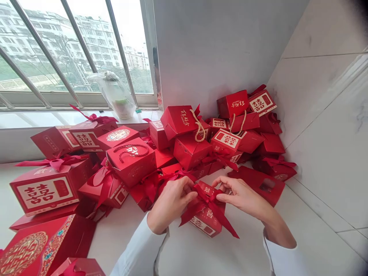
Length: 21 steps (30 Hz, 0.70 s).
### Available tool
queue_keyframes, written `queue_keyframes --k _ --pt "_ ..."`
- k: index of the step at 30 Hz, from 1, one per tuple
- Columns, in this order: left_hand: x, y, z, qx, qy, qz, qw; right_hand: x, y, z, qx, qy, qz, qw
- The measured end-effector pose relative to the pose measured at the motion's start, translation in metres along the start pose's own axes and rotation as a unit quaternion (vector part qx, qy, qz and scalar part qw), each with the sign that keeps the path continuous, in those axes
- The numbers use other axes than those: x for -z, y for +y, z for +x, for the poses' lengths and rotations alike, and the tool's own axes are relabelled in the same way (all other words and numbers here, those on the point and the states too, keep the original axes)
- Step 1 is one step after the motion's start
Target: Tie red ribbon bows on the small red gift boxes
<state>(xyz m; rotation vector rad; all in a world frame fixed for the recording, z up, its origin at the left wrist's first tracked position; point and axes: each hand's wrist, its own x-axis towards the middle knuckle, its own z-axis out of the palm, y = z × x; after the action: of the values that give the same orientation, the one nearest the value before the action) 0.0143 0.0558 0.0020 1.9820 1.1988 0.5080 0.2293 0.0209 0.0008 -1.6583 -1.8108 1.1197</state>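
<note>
A small red gift box (207, 227) with pale printed lettering stands on the white surface in front of me. Around its top is a dark red ribbon (209, 201), knotted into a bow with two tails hanging over the front. On the bow's left side, my left hand (174, 197) has thumb and fingers closed on the ribbon. My right hand (244, 194) pinches the ribbon on the other side between thumb and fingertips. Parts of the loops are hidden behind the fingers.
Many red gift boxes (130, 161) are piled behind and to the left, some with ribbons or cord handles. A flat red bag (264, 184) lies at right. On the sill, beside barred windows, stands a plastic-wrapped container (120, 101). A tiled wall (327, 153) borders the right.
</note>
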Motion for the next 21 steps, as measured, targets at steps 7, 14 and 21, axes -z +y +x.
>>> queue_keyframes --k 7,14,21 --pt "-0.02 -0.005 0.009 -0.004 0.088 0.016 0.996 -0.001 0.0 0.0 -0.017 0.013 0.004 1.0" --pt "-0.024 -0.006 0.01 -0.018 0.112 -0.008 0.994 -0.002 0.006 0.004 -0.012 0.004 -0.01 1.0" --pt "-0.026 -0.007 0.012 -0.023 0.114 -0.039 0.992 -0.003 0.005 0.003 -0.021 0.006 -0.028 0.999"
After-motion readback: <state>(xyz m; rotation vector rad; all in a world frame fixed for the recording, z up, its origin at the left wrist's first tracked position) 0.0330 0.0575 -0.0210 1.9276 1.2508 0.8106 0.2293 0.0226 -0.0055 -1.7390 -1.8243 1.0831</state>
